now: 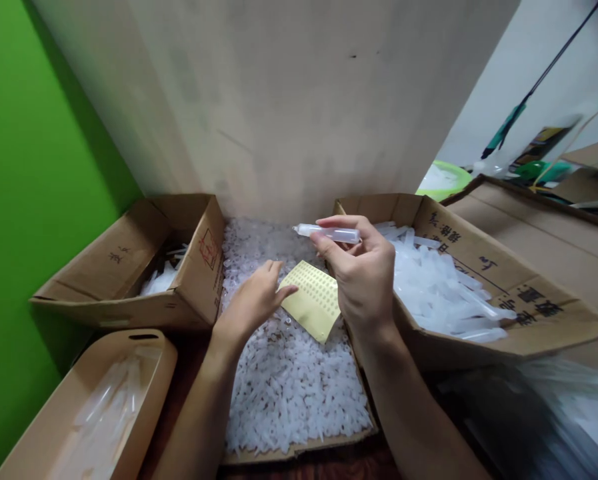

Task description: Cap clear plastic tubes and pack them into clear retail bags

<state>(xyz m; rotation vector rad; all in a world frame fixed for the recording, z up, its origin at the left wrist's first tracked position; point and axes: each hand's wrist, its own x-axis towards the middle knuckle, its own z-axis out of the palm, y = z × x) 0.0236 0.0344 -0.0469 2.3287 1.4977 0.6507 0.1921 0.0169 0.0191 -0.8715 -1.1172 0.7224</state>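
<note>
My right hand [366, 273] is raised over the right side of the heap and grips a translucent white plastic tube [333, 233] between thumb and fingers. The tube lies nearly level, its narrow tip pointing left. My left hand [256, 293] is over the heap, thumb and fingers apart, with nothing seen between them. Its thumb is at the left edge of a pale yellow sheet [309, 313] with rows of small round dots; whether it touches the sheet I cannot tell. The sheet lies tilted on a heap of small whitish plastic pieces [293, 393].
At right stands a cardboard box [479, 247] filled with similar white tubes [439, 293]. Another cardboard box [123, 267] at left holds some white pieces. A tan plastic bin [151, 400] at lower left contains clear tubes. An upright pale board [279, 100] closes off the back.
</note>
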